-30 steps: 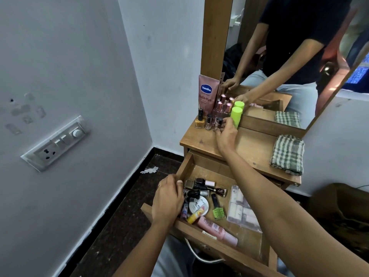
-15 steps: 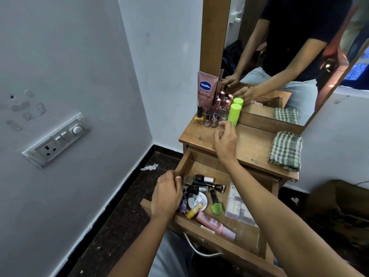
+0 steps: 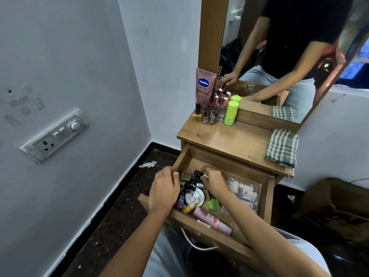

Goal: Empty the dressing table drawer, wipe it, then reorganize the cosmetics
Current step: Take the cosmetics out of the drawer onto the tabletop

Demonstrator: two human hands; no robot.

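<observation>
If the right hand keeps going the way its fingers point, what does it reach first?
The right hand points left into the drawer, fingertips at a small dark-capped bottle. Likely that comes first, then the left hand; depth is unclear.

Cloth (image 3: 282,147): green-and-white check is noted. Stick (image 3: 231,112): lime green. Tube (image 3: 204,89): pink, blue logo. Surface (image 3: 235,140): brown wood grain.

The right hand (image 3: 214,179) covers part of the small bottles at the far left of the drawer (image 3: 266,188); its grip cannot be made out. The left hand (image 3: 164,189) hides the drawer's left wall. Labels inside are too small to read.
</observation>
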